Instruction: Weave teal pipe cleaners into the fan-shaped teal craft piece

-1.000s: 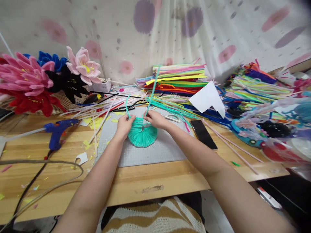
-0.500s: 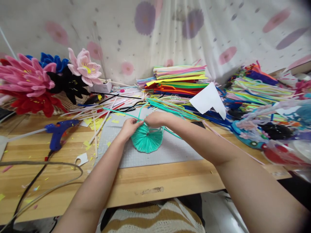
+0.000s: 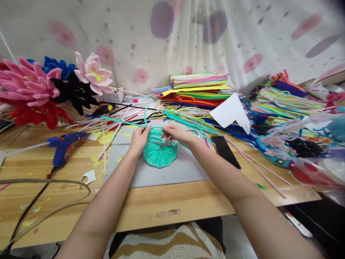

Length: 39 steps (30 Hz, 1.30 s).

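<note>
A teal fan-shaped piece (image 3: 160, 153) made of pipe cleaners lies on a grey cutting mat (image 3: 167, 171) in the middle of the wooden table. My left hand (image 3: 139, 138) is closed on its upper left edge, pinching it. My right hand (image 3: 175, 133) grips its upper right edge with bent fingers. A loose teal pipe cleaner (image 3: 122, 122) runs from between my hands out to the left, and a second strand curls upward from the same spot.
A blue glue gun (image 3: 63, 144) with its cable lies at the left. Plush flowers (image 3: 40, 88) stand at the far left. Stacks of coloured pipe cleaners (image 3: 201, 90) fill the back and right. A black phone (image 3: 225, 151) and a white paper (image 3: 231, 109) lie right of the mat.
The right hand drew back from over the fan to its upper right edge. The loose teal pipe cleaner, upright a second ago, now lies out to the left.
</note>
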Motion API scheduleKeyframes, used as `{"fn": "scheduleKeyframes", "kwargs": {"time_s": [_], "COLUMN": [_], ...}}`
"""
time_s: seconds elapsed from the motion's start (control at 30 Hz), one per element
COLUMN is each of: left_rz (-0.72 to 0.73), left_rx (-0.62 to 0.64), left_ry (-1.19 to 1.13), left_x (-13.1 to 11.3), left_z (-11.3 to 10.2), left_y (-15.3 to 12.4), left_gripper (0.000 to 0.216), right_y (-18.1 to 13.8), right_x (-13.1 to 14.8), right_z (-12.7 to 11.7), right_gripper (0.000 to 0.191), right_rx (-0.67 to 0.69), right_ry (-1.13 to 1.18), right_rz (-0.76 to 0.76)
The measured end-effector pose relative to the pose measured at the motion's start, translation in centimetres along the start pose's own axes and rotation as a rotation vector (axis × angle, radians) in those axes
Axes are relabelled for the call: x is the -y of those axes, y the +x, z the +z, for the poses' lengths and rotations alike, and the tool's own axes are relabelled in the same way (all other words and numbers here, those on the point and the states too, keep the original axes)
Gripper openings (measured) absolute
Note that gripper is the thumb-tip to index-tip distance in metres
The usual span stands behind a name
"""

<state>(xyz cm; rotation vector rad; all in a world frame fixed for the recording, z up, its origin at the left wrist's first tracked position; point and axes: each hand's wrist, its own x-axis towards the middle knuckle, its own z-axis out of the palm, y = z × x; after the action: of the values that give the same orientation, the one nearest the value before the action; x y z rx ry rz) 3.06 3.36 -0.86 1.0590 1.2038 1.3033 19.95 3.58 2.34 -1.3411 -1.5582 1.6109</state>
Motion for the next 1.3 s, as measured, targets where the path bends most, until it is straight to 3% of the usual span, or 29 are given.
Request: {"fn": "scheduleKeyframes", "kwargs": {"time_s": [0.23,0.4,0.57,0.83,1.03,1.17,1.3], "left_rz": [-0.023,-0.030,-0.043,-0.158,-0.163,-0.150,-0.171], "left_rx": [0.071,0.094,0.097,0.115,0.182,0.225,0.262], "left_ry": [-0.072,-0.102,-0.134,-0.220,-0.073,0.032,0.075], "left_x": [-0.8,-0.6,-0.5,-1.4,-1.6,-1.6,-2.0], "left_z": [0.0,-0.2,-0.3,-0.5,-1.1,-1.2,-0.8], "left_y": [-0.5,-0.3,-0.2,-0.3,-0.2,-0.2,-0.3], "left_gripper": [0.036,0.035,0.034,0.027,0.030,0.036,0.035], "right_y": [0.1,0.1,0.2,0.3,-0.4,-0.8,-0.4], "right_x": [0.2,0.2,-0.1,0.1,-0.2,0.0,0.5], "right_z": [-0.2,-0.3,0.1,1.0,0.7,-0.5,-0.2], "right_gripper": [0.032,0.032,0.026,0.025,0.029,0.045,0.029], "right_rx": [0.251,0.340,0.297,0.119,0.091,-0.003,-0.025], "right_ry": [0.479,0.587,0.496,0.398,0.209,0.012,-0.040], "right_rz": [0.202,0.241,0.155,0.065,0.048,0.038,-0.098]}}
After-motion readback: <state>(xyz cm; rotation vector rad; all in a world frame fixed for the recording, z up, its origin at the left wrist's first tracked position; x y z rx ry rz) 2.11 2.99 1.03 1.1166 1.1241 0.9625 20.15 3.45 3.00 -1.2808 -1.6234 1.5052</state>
